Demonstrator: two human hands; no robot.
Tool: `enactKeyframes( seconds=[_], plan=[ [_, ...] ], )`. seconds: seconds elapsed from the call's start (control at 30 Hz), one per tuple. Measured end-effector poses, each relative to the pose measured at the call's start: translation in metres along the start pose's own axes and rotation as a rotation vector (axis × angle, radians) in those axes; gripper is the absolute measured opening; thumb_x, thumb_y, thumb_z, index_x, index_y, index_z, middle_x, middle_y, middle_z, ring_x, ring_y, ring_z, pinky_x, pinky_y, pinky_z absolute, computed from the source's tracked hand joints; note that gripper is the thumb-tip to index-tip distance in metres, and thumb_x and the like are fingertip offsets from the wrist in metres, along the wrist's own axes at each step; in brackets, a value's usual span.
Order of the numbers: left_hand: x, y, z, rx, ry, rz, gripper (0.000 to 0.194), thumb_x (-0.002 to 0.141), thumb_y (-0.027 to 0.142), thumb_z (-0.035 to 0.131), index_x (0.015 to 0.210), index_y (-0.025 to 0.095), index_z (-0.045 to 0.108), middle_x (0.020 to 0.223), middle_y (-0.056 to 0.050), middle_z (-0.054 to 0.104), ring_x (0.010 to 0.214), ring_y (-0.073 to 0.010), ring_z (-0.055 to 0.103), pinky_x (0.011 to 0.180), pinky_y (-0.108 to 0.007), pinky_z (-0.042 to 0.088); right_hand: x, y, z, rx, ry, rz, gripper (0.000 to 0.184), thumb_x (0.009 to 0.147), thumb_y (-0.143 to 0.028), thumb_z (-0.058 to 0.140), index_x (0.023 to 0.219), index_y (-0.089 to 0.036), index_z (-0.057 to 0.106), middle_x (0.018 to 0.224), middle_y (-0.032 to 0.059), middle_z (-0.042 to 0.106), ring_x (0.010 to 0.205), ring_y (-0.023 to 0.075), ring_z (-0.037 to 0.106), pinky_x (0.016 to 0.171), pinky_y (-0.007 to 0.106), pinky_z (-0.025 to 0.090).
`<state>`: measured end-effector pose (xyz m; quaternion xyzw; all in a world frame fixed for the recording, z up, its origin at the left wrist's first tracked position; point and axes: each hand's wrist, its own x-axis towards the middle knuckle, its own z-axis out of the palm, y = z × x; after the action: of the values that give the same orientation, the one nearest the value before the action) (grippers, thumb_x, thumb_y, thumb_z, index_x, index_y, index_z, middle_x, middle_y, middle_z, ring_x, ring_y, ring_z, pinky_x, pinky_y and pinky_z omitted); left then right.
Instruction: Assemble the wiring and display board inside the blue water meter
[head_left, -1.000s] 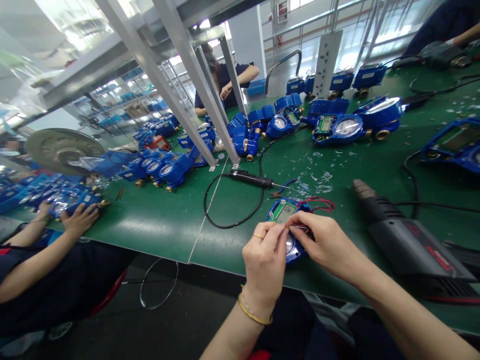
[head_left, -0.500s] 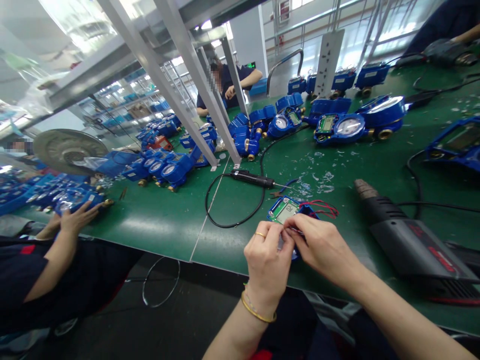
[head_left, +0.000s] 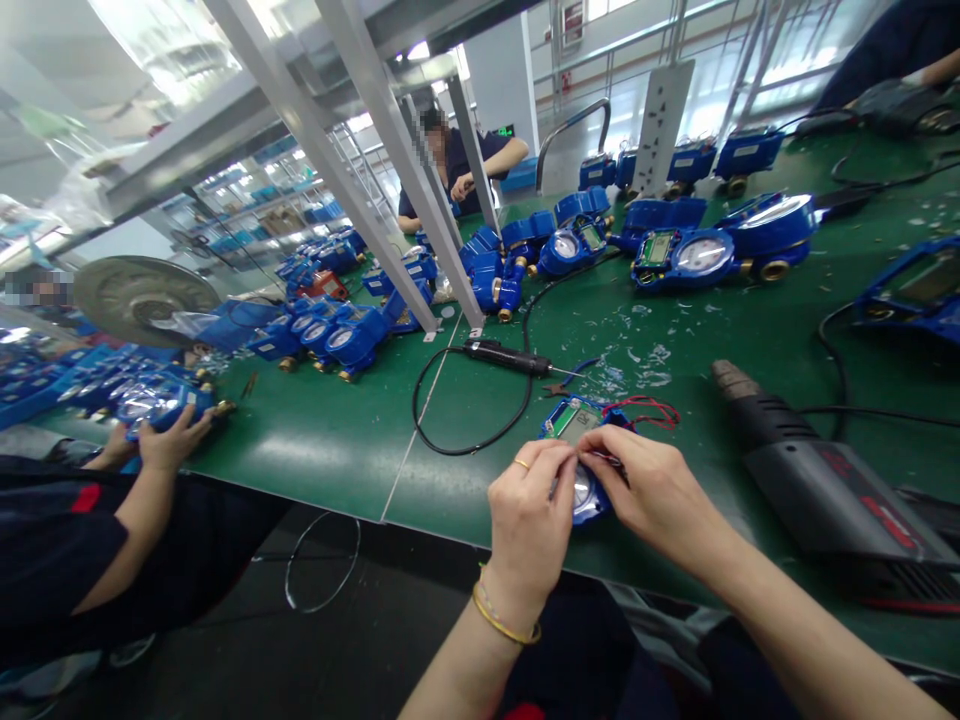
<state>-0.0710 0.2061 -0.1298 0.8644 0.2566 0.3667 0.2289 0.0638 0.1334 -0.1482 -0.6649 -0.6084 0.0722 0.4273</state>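
Observation:
A blue water meter [head_left: 579,462] with a green circuit board and a round dial lies at the near edge of the green table [head_left: 330,440]. Red and black wires [head_left: 651,410] trail from it to the right. My left hand [head_left: 531,522], with a ring and a gold bracelet, pinches something small above the dial. My right hand [head_left: 651,492] meets it fingertip to fingertip, pinching the thin wires over the meter. What sits between the fingertips is too small to name.
A black heat gun [head_left: 802,470] lies to the right. A black soldering iron [head_left: 504,356] with a looped cord lies behind the meter. Several blue meters [head_left: 697,250] crowd the far table. A co-worker's hands [head_left: 169,440] hold a meter at left; another person sits far back.
My two hands stay pinched together over the meter, shifting only slightly. The co-worker at left has pulled a meter into both hands.

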Motion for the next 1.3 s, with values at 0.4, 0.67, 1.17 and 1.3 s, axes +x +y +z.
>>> enactKeyframes(
  seconds=[0.4, 0.67, 1.17, 1.3],
  plan=[
    [0.010, -0.006, -0.009, 0.065, -0.111, 0.040, 0.015, 0.087, 0.004, 0.053, 0.088, 0.017, 0.061, 0.087, -0.004, 0.066, 0.082, -0.0168, 0.063, 0.078, -0.027, 0.052, 0.002, 0.000, -0.004, -0.027, -0.072, -0.002, 0.012, 0.098, -0.018, 0.043, 0.095, -0.019, 0.055, 0.088, 0.0040, 0.065, 0.079, 0.0188, 0.064, 0.070, 0.028, 0.046],
    [0.019, -0.006, -0.017, -0.144, -0.220, -0.054, 0.006, 0.089, 0.013, 0.063, 0.089, 0.018, 0.066, 0.089, -0.002, 0.064, 0.081, -0.0129, 0.062, 0.077, -0.023, 0.049, 0.002, 0.003, -0.004, -0.002, -0.050, -0.028, 0.011, 0.098, -0.014, 0.044, 0.095, -0.019, 0.054, 0.089, 0.0033, 0.065, 0.080, 0.0176, 0.065, 0.071, 0.028, 0.046],
    [0.015, -0.005, -0.013, -0.145, -0.152, -0.156, 0.009, 0.084, 0.008, 0.059, 0.085, 0.015, 0.063, 0.082, -0.001, 0.065, 0.074, -0.0126, 0.064, 0.071, -0.022, 0.052, 0.003, 0.002, -0.004, -0.001, -0.047, -0.017, 0.008, 0.096, -0.013, 0.049, 0.092, -0.018, 0.054, 0.085, 0.0011, 0.064, 0.076, 0.0177, 0.063, 0.068, 0.028, 0.045],
    [0.012, -0.008, -0.011, -0.141, -0.156, -0.116, 0.008, 0.087, 0.010, 0.057, 0.088, 0.015, 0.062, 0.085, -0.002, 0.064, 0.078, -0.0133, 0.064, 0.073, -0.023, 0.052, 0.003, 0.003, -0.002, -0.007, -0.029, -0.034, 0.008, 0.096, -0.013, 0.049, 0.092, -0.018, 0.053, 0.084, 0.0005, 0.063, 0.075, 0.0173, 0.063, 0.067, 0.028, 0.045]
  ],
)
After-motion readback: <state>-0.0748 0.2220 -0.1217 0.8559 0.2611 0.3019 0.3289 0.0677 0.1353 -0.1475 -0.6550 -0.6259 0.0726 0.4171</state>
